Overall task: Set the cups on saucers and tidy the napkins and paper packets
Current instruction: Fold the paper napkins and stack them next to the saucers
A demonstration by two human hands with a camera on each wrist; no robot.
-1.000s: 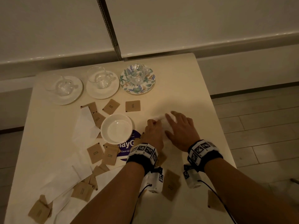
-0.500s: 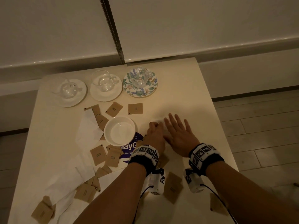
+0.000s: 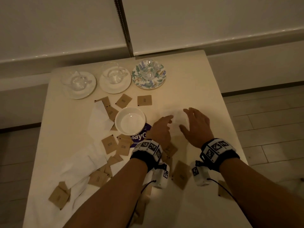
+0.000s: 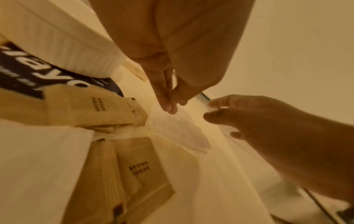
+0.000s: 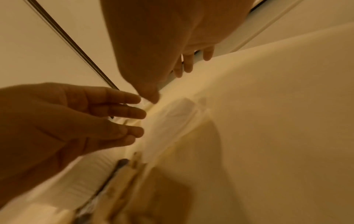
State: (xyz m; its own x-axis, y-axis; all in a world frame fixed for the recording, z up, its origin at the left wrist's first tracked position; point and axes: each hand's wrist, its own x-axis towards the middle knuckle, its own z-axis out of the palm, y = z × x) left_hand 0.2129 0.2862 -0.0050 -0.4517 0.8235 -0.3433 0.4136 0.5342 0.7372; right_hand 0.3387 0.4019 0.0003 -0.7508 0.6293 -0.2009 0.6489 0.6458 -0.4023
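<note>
A pale table (image 3: 189, 83) seen from above in dim warm light. Along its far edge, from the left: a glass cup (image 3: 74, 79) on a white saucer (image 3: 87, 91), a second glass cup (image 3: 113, 74) on a white saucer (image 3: 105, 86), and a third glass cup (image 3: 148, 67) on a floral saucer (image 3: 139, 81).

Nearer, brown sugar packets (image 3: 109, 143) lie scattered across the left and middle of the table, mixed with white napkins (image 3: 98, 117), some unfolded. An empty white bowl (image 3: 130, 120) sits among them, partly on a purple printed card (image 3: 139, 137).

Right of the bowl, both hands work at one white napkin (image 3: 176, 117) lying on the table. The left hand (image 3: 160, 129) has its fingers straight and close together, tips down on the napkin's left edge; it grips nothing. The right hand (image 3: 196, 125) is spread and relaxed, palm down just over the napkin's right side; whether its fingertips touch the napkin cannot be told. Both wrists wear black bands with square printed markers.
</note>
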